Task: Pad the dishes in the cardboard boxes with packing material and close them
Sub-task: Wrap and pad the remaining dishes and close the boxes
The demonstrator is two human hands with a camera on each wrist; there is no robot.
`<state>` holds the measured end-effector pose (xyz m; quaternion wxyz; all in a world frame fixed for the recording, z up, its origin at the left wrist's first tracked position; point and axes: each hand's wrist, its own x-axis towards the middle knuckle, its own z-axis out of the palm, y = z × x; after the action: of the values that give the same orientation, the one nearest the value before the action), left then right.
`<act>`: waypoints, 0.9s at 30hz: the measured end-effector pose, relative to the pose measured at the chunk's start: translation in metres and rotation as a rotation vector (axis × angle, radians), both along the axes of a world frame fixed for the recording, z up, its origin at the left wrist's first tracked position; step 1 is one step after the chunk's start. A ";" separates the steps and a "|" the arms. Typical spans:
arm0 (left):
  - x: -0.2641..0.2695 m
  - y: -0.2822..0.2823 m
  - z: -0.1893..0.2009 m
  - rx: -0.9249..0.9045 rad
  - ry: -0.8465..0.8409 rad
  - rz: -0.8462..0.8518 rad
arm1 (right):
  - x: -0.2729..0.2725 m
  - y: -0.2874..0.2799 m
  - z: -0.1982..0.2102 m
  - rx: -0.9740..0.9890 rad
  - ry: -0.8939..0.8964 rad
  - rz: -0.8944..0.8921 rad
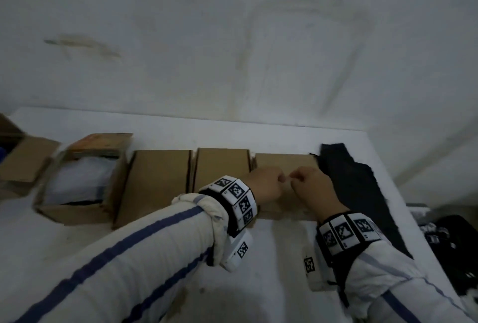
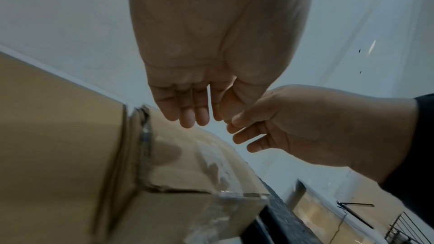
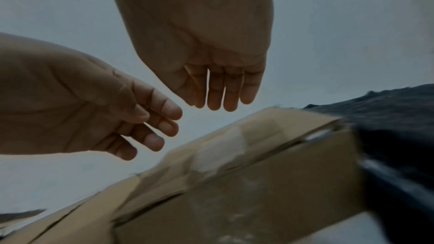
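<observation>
Several cardboard boxes stand in a row on the white table [image 1: 258, 258]. Both hands hover just above the rightmost closed box [image 1: 283, 163], close together over its lid. My left hand [image 1: 267, 183] has loosely curled fingers and holds nothing; the left wrist view shows the left hand [image 2: 192, 107] above the box [image 2: 187, 164]. My right hand [image 1: 309, 183] is equally relaxed and empty, and the right wrist view shows the right hand [image 3: 218, 88] over the taped lid [image 3: 234, 173]. At the left an open box [image 1: 77, 208] holds white packing material [image 1: 80, 180].
Two more closed boxes [image 1: 157, 180] [image 1: 222, 167] sit between the open box and the one under my hands. A dark foam sheet [image 1: 362, 188] lies to the right, against that box. Another open carton [image 1: 23, 164] is at the far left, and dark clutter [image 1: 455, 245] lies beyond the table's right edge.
</observation>
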<state>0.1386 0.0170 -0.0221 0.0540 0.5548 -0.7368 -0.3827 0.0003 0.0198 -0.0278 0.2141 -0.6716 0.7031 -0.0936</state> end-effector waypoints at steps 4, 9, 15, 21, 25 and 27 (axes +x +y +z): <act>-0.061 -0.005 -0.007 0.036 0.019 -0.041 | -0.069 0.001 -0.018 0.055 0.006 -0.180; -0.101 -0.009 -0.020 0.075 0.015 -0.020 | -0.105 0.005 -0.045 0.154 0.098 -0.244; -0.109 -0.011 -0.032 0.075 0.062 0.047 | -0.115 -0.001 -0.064 0.151 0.083 -0.261; -0.109 -0.008 -0.033 0.066 0.113 0.097 | -0.121 -0.007 -0.073 0.132 0.141 -0.224; -0.108 -0.005 -0.030 0.086 0.149 0.128 | -0.129 -0.010 -0.062 0.104 0.119 -0.064; -0.108 -0.005 -0.025 0.100 0.191 0.152 | -0.128 -0.012 -0.046 0.075 0.172 0.039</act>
<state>0.0304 0.0122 -0.0474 0.1248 0.5722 -0.6641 -0.4647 -0.1275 0.0078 -0.0738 0.1798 -0.6821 0.7088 -0.0051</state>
